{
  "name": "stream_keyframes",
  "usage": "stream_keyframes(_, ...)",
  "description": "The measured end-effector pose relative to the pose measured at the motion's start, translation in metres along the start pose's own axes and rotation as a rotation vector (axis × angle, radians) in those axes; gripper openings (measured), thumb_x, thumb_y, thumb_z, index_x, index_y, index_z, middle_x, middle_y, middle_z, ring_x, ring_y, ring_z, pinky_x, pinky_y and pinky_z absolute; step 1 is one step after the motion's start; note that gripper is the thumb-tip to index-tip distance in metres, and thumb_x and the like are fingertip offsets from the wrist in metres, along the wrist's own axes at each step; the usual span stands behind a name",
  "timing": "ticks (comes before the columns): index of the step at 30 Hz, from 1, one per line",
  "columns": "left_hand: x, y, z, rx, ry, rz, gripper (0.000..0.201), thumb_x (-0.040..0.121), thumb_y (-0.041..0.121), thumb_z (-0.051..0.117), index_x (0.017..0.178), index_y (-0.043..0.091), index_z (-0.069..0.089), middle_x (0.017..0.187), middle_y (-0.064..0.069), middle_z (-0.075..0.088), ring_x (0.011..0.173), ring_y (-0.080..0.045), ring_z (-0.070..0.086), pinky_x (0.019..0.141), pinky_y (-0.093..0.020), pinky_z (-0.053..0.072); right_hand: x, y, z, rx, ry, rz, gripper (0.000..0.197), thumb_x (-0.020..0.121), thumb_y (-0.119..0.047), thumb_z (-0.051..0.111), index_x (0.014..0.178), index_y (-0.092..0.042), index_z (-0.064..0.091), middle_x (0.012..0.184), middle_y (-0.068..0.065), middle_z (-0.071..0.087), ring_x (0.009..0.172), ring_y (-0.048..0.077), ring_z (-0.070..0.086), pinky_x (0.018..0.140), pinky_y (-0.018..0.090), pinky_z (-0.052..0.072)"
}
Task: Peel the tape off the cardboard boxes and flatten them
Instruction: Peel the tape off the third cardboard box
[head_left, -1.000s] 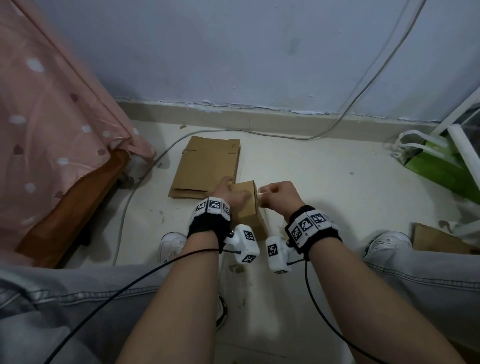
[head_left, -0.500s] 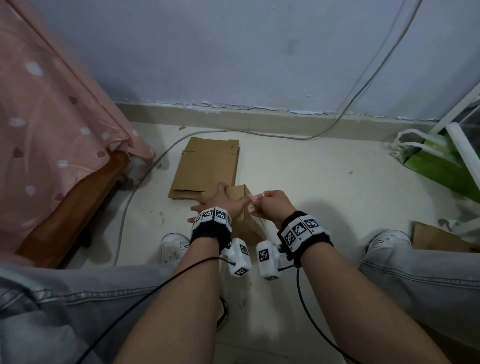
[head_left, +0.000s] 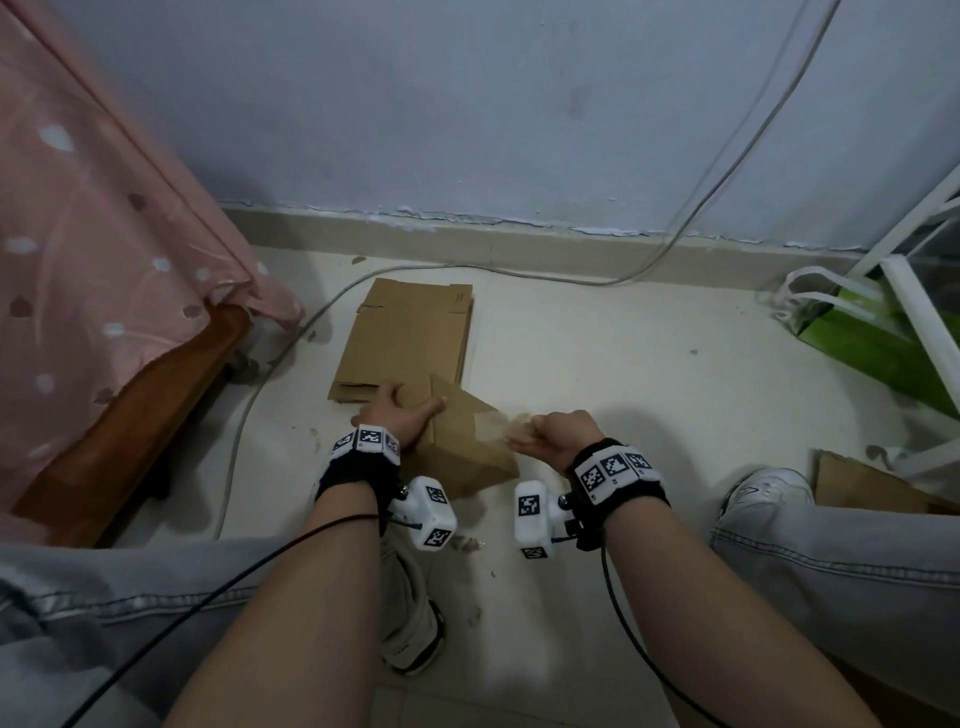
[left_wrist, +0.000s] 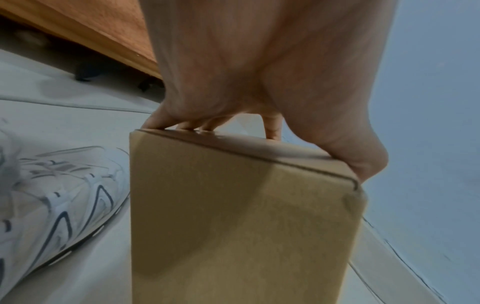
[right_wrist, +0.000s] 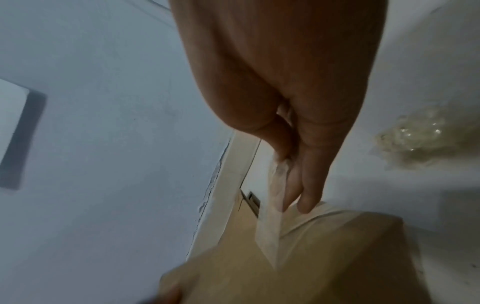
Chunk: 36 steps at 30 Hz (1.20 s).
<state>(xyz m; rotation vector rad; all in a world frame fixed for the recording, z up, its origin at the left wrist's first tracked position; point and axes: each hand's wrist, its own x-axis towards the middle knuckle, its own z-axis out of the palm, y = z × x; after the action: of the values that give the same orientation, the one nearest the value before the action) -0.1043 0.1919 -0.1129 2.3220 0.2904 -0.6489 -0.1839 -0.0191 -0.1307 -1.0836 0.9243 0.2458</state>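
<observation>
A small brown cardboard box (head_left: 462, 447) stands tilted on the pale floor between my feet. My left hand (head_left: 400, 421) grips its top left end, fingers over the far edge and thumb on the near face; the left wrist view shows the box (left_wrist: 241, 216) under the palm. My right hand (head_left: 545, 434) pinches a strip of clear tape (head_left: 498, 428) that stretches from the box's top face to the right. In the right wrist view the tape (right_wrist: 270, 232) runs taut from my fingertips (right_wrist: 306, 203) down to the box (right_wrist: 324, 261).
Flattened cardboard (head_left: 410, 338) lies on the floor just beyond the box. A bed with a pink cover (head_left: 93, 249) stands on the left, a green bag (head_left: 878, 338) at the right, more cardboard (head_left: 872, 483) by my right shoe. A grey cable (head_left: 291, 343) crosses the floor.
My right hand has pulled away to the right, drawing the tape off the box. The box has tipped and turned under my left hand, now showing a wider face.
</observation>
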Motion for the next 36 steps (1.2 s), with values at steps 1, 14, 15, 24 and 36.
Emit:
stream_keyframes(1, 0.002, -0.004, -0.002, -0.024, 0.006, 0.000, 0.087, 0.074, 0.062, 0.070, 0.146, 0.026, 0.036, 0.149, -0.009, 0.043, 0.133, -0.034, 0.043, 0.110, -0.046, 0.037, 0.002, 0.000, -0.007, -0.034, 0.027, -0.005, 0.018, 0.098, 0.010, 0.040, 0.113, 0.005, 0.047, 0.093, 0.022, 0.057, 0.075, 0.029, 0.066, 0.079, 0.041, 0.059)
stream_keyframes(14, 0.007, -0.002, -0.004, 0.010, -0.037, -0.033, 0.094, 0.075, 0.064, 0.067, 0.150, 0.024, 0.029, 0.151, -0.009, 0.040, 0.133, -0.034, 0.043, 0.111, -0.044, 0.036, -0.015, -0.014, 0.014, 0.030, -0.201, -0.118, 0.023, 0.099, -0.030, 0.046, 0.089, -0.011, 0.053, 0.094, 0.015, 0.073, 0.093, 0.032, 0.064, 0.091, 0.044, 0.052)
stream_keyframes(15, 0.008, -0.001, -0.004, 0.017, -0.040, -0.034, 0.093, 0.076, 0.063, 0.067, 0.150, 0.023, 0.029, 0.151, -0.009, 0.040, 0.133, -0.034, 0.043, 0.110, -0.043, 0.036, -0.014, -0.011, 0.017, -0.132, -0.191, -0.152, 0.032, 0.098, -0.042, 0.050, 0.090, -0.011, 0.054, 0.088, 0.010, 0.072, 0.090, 0.028, 0.065, 0.091, 0.043, 0.053)
stream_keyframes(24, 0.004, 0.007, -0.002, 0.074, -0.072, 0.001, 0.099, 0.068, 0.067, 0.069, 0.149, 0.025, 0.030, 0.151, -0.009, 0.039, 0.136, -0.034, 0.039, 0.110, -0.048, 0.035, 0.003, 0.016, 0.009, -1.218, -0.041, -0.227, 0.065, 0.081, -0.059, 0.068, 0.123, -0.012, 0.052, 0.116, 0.005, 0.059, 0.106, 0.023, 0.057, 0.078, 0.031, 0.043)
stream_keyframes(36, -0.002, -0.012, 0.004, -0.152, -0.283, -0.121, 0.097, 0.063, 0.050, 0.082, 0.142, 0.018, 0.036, 0.122, -0.006, 0.055, 0.104, -0.026, 0.057, 0.078, -0.036, 0.046, 0.009, 0.002, 0.002, -0.884, 0.121, -0.309, 0.017, 0.086, -0.017, 0.059, 0.071, -0.011, 0.053, 0.068, 0.003, 0.052, 0.062, 0.017, 0.048, 0.054, 0.025, 0.038)
